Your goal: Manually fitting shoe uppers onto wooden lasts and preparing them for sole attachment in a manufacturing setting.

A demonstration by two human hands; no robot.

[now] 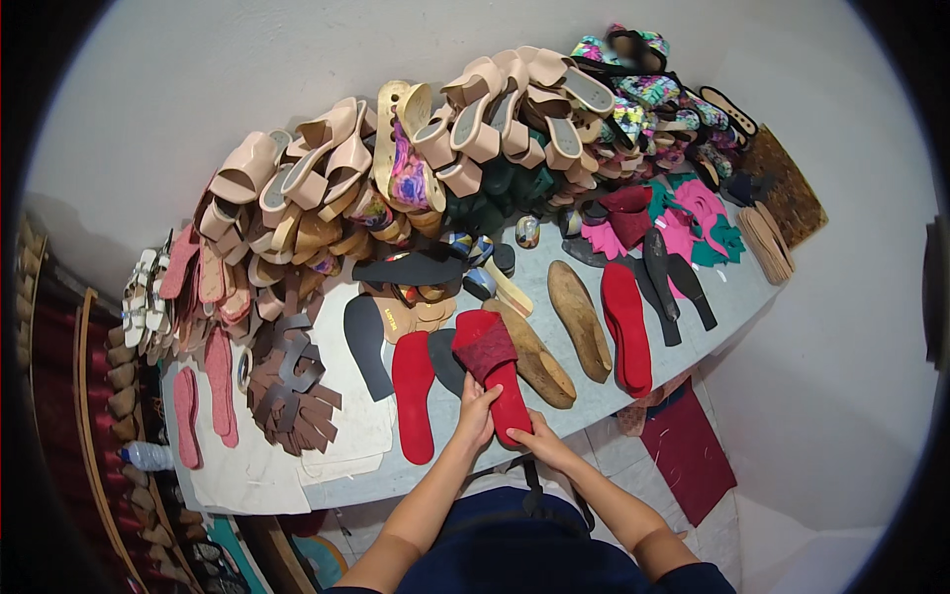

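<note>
A red slide sandal (483, 348) with a dark red patterned strap is held between both hands over the table's front edge. My left hand (477, 412) is closed around its left side, just behind the strap. Lower down, my right hand (540, 442) grips the heel end, its thumb on the footbed. Under and beside the sandal lie a wooden shoe last (534, 358) and a dark sole, partly covered. A red insole (413, 398) rests to the left. Farther right are a second wooden last (580, 321) and red insoles (625, 332), apparently stacked.
Beige heeled sandals (480, 124) pile up along the back of the grey table (712, 327). Brown strap pieces (292, 381) and pink insoles (220, 381) lie at left. Pink and green scraps (693, 218), black soles (661, 282) and tan insoles (766, 245) occupy the right side.
</note>
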